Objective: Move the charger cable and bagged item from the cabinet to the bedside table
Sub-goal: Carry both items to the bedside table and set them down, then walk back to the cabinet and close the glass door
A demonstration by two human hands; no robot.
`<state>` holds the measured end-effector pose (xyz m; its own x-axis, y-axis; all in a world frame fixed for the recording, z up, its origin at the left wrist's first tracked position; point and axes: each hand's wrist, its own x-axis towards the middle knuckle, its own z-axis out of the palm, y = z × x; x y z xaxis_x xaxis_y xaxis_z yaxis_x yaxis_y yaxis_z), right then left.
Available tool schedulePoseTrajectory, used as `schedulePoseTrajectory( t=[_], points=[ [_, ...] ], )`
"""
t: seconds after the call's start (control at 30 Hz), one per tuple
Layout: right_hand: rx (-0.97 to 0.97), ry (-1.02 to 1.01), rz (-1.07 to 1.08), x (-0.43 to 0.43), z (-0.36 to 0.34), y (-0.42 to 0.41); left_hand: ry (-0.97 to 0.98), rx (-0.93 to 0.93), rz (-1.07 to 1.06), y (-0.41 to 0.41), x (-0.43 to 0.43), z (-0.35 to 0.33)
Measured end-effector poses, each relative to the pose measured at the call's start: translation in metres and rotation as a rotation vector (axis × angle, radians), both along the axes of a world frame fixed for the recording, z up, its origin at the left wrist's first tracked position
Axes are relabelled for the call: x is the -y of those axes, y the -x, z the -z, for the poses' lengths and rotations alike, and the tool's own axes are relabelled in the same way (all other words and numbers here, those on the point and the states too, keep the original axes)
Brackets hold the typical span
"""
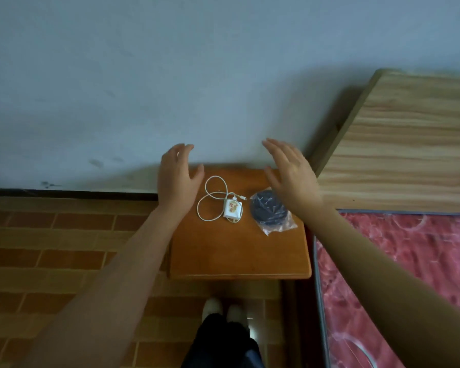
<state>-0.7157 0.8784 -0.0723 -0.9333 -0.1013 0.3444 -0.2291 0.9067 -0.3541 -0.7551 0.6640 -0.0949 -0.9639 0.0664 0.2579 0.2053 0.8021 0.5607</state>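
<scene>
- On the bedside table (239,256): white charger cable (215,199) looped beside its plug block, red print on the block too blurred to read.
- Just right of it, touching nothing else: bagged item (270,211), a dark round thing in clear plastic.
- Left hand (176,179): raised above the table's left edge, fingers loosely spread, holding nothing.
- Right hand (290,172): raised over the bag, fingers spread, empty.

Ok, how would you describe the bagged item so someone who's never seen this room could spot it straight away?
Find the small orange-brown wooden table standing against the wall beside the bed. Two things lie on its far half; the bagged item is the one nearer the bed, partly under the right hand. It is a dark round disc in crinkly clear plastic, unlike the white charger cable to its left.
</scene>
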Motion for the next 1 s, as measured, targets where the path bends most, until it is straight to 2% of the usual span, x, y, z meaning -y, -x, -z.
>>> schedulePoseTrajectory(
  t=[0.17,0.27,0.37,0.6,0.9,1.0],
  points=[
    [-0.101,0.017,-0.124,0.032,-0.073,-0.005,0.195,-0.090,0.028,-0.034,0.046,-0.074],
    [-0.129,0.021,-0.204,0.057,-0.093,-0.014,0.351,-0.116,0.027,-0.065,0.078,-0.100],
    [-0.154,-0.011,-0.325,0.086,-0.099,-0.024,0.422,-0.123,-0.056,-0.097,0.110,-0.115],
    [-0.223,-0.100,-0.694,0.186,-0.112,-0.038,0.528,-0.080,-0.332,-0.179,0.189,-0.135],
    [-0.301,-0.094,-1.123,0.356,-0.131,-0.110,0.485,0.025,-0.832,-0.338,0.294,-0.138],
    [-0.254,-0.082,-1.256,0.419,-0.132,-0.150,0.478,0.063,-1.022,-0.398,0.330,-0.139]
  ],
)
